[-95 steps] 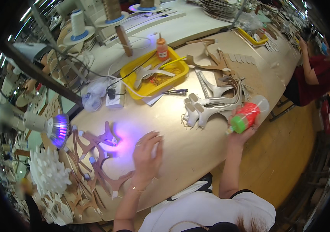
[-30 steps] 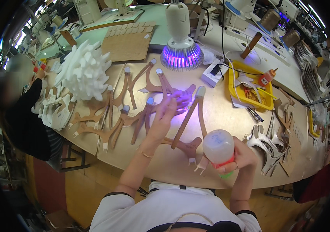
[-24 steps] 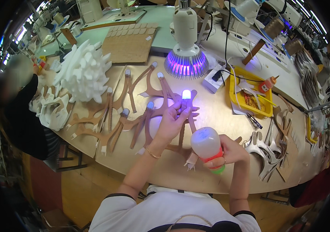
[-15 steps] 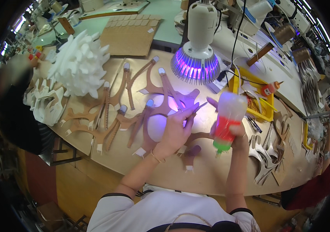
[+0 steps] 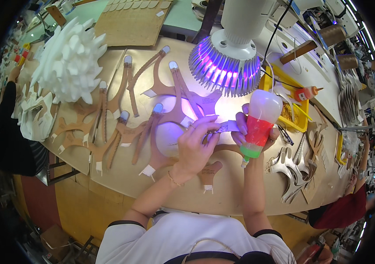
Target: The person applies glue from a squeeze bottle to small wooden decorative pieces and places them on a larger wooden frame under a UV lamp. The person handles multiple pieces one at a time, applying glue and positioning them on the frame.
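Under a lamp with a glowing purple rim [image 5: 225,66], my left hand [image 5: 196,143] pinches a small pale strip [image 5: 228,126]. My right hand [image 5: 242,127] grips a squeeze bottle [image 5: 260,125], white with a red band, its green cap tilted downward. The thumb side of that hand touches the strip's other end. Beneath and left of my hands lie several brown branched strap pieces [image 5: 156,138], seemingly sandal uppers, with white tabs on their ends. One small brown piece [image 5: 209,174] lies nearest me.
A spiky white foam-like bundle [image 5: 71,61] and white cut pieces [image 5: 38,116] stand at left. On the right are a yellow tray [image 5: 301,125], an orange-capped red bottle [image 5: 307,93] and silvery strap pieces [image 5: 290,171]. A brown board [image 5: 130,26] lies behind. Other people sit at both sides.
My right hand and the bottle have come to the left hand, and the pale strip now spans both. The lamp and table look closer as the view has shifted.
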